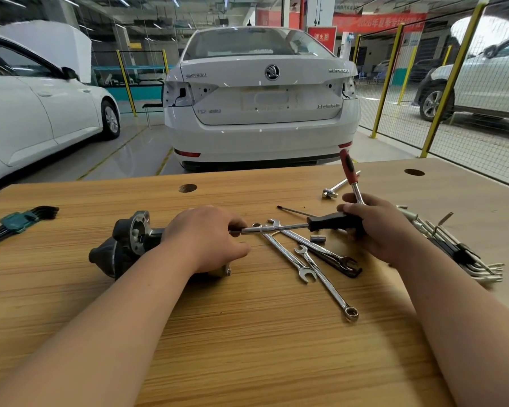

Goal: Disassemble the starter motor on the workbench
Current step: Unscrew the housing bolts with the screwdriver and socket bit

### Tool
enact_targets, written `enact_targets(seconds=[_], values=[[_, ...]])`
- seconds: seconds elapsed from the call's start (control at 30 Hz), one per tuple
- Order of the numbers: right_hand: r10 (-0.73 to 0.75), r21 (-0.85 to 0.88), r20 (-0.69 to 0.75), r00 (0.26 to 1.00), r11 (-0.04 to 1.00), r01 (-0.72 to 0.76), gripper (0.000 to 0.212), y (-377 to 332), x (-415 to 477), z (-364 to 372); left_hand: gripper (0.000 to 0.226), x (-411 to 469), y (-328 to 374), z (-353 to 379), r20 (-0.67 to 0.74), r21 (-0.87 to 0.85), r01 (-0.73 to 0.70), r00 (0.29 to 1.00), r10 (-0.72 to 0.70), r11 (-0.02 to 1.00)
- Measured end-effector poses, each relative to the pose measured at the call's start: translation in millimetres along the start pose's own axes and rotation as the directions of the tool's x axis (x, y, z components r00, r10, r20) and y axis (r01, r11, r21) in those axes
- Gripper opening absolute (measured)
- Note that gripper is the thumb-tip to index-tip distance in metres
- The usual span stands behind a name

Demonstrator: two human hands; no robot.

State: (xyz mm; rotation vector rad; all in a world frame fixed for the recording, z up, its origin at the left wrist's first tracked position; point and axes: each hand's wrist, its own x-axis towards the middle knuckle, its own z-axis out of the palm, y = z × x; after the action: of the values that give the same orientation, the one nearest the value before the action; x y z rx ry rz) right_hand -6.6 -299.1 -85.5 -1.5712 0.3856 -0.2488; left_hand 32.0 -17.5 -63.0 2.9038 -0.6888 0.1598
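Nearest you, combination wrenches [326, 282] lie fanned right of centre on the workbench [247, 348]. Your left hand [209, 239] rests over the starter motor [124, 245], left of centre, its thumb and fingertips pinching the metal tip of a black-handled driver [329, 223]. Your right hand [376, 230] curls around the handle. Behind it rises a red-handled tool [348, 168]. A white car [259, 98] fills the upper centre.

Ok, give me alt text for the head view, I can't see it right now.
A black-handled driver is held level over a wooden workbench: the right hand grips its handle along with a red-handled tool, the left hand pinches its tip by the starter motor. Wrenches lie beneath.
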Motion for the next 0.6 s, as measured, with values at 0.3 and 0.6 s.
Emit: enact_targets(seconds=[0.3, 0.6], values=[[-0.056, 0.172, 0.072, 0.996, 0.984, 0.043, 0.031, 2.2, 0.4, -3.8, 0.057, 1.7, 2.1, -0.3, 0.056, 0.071, 0.009, 0.998, -0.013, 0.997], [-0.102, -0.244, -0.041, 0.994, 0.966, 0.089, 0.017, 5.2, 2.6, -3.0, 0.056, 1.4, 3.7, -1.4, 0.063, 0.090, 0.021, 0.998, -0.026, 0.996]])
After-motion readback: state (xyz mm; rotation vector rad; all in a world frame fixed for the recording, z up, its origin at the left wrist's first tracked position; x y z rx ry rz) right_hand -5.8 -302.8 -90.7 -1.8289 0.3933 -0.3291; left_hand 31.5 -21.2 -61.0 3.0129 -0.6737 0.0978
